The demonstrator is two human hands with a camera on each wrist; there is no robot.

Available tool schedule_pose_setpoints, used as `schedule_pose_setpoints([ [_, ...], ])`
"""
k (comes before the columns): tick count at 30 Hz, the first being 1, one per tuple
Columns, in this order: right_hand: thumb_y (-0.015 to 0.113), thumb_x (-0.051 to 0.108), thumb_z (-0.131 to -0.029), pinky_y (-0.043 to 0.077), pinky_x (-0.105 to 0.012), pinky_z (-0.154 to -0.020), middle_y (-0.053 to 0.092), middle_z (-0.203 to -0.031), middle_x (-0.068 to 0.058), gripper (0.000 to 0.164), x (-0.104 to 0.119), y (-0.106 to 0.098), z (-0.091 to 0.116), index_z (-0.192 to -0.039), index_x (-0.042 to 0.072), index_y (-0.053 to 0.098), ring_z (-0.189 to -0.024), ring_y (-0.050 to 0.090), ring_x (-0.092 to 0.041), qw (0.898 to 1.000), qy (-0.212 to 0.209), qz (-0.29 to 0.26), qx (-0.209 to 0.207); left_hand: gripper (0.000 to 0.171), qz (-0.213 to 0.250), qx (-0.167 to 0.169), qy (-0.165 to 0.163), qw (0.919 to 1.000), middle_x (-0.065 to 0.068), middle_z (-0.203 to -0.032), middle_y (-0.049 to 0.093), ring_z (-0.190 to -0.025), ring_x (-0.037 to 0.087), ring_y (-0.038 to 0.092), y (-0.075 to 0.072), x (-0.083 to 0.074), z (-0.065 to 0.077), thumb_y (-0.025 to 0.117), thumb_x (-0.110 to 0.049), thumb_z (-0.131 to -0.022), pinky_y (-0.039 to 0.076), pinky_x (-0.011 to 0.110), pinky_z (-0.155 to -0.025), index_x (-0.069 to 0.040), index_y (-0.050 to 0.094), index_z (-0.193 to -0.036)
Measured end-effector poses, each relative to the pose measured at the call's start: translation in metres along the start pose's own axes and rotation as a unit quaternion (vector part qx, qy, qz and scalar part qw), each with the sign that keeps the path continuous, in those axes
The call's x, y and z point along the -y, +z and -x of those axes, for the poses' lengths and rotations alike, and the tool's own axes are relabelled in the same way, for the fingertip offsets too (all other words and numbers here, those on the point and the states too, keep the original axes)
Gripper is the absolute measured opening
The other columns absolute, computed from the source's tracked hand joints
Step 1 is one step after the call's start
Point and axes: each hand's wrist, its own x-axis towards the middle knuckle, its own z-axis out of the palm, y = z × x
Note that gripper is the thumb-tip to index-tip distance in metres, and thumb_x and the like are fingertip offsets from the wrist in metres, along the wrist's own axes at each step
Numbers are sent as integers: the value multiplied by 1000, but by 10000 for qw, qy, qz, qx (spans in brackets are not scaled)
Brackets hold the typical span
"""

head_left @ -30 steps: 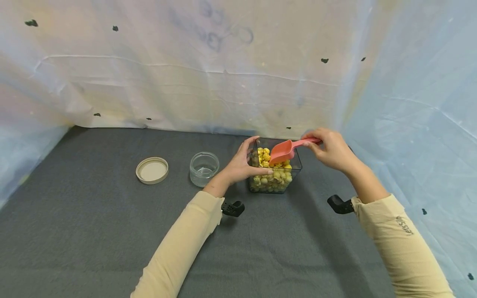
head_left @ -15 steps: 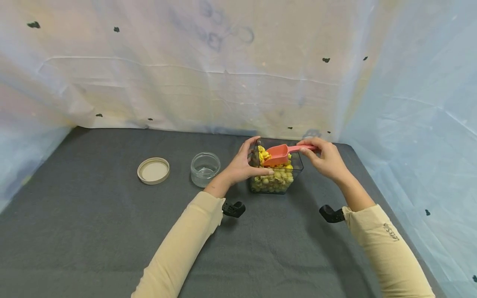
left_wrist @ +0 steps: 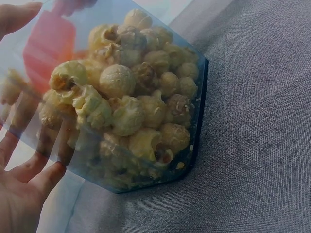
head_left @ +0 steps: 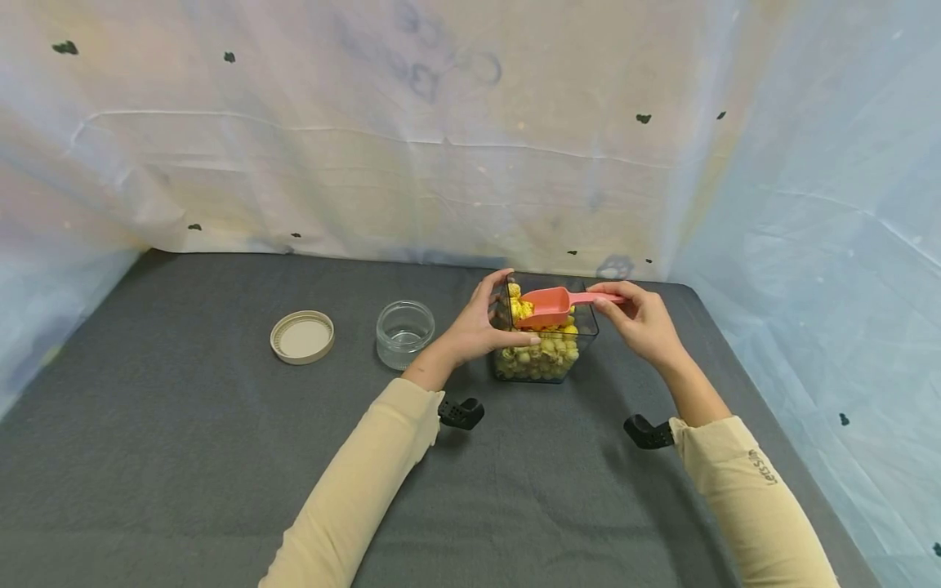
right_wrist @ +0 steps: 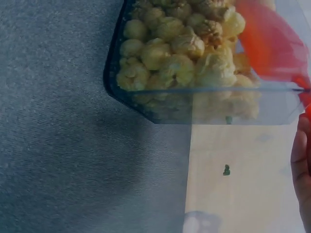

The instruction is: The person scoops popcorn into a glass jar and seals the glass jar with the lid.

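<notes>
A clear square container (head_left: 584, 336) of yellow popcorn (head_left: 540, 355) stands on the dark cloth. My left hand (head_left: 474, 328) grips its left side, the thumb across the front wall and the fingers around the far side; the left wrist view shows the fingers through the plastic beside the popcorn (left_wrist: 126, 92). A pink scoop (head_left: 549, 306) lies low in the container, its bowl among the popcorn at the left. My right hand (head_left: 641, 322) pinches the scoop's handle over the right rim. In the right wrist view the scoop (right_wrist: 274, 43) shows through the wall.
Left of the container stands a round glass jar (head_left: 403, 333), close to my left wrist. Farther left a round beige-rimmed lid (head_left: 302, 337) lies flat on the grey cloth (head_left: 184, 425). A pale plastic sheet (head_left: 412, 188) rises behind the table and along its sides.
My right hand has come down and slightly left, and the scoop has gone from tilted above the popcorn to nearly level down in it. The left hand keeps its hold on the container.
</notes>
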Motion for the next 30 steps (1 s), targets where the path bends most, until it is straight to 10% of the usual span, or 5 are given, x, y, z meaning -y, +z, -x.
schedule_pose_setpoints([
  [8, 57, -1, -94, 36, -22, -51, 61, -86, -4, 22, 22, -2, 9, -113, -11, 63, -61, 45, -4, 9994, 59, -343, 54, 99, -29, -24, -12, 10000, -1, -156, 18, -142, 26, 26, 0, -1, 1, 84, -26, -73, 30, 46, -114, -34, 21, -149],
  [19, 57, 7, -96, 37, -22, -53, 61, -87, 7, 23, -11, 2, 2, -116, -3, 64, -61, 46, -9, 9983, -234, -524, 130, 99, 21, -5, -36, 10000, -1, -156, 18, -143, 26, 25, -2, 0, 1, 83, -25, -74, 30, 46, -114, -34, 20, -149],
  [30, 60, 7, -94, 35, -20, -59, 64, -97, -12, 21, 5, 6, -5, -113, 1, 68, -70, 45, -7, 9977, -570, 337, -165, 98, 102, 17, -45, 9999, -2, -156, 17, -144, 27, 24, -3, 2, 1, 83, -26, -74, 30, 46, -114, -37, 20, -149],
])
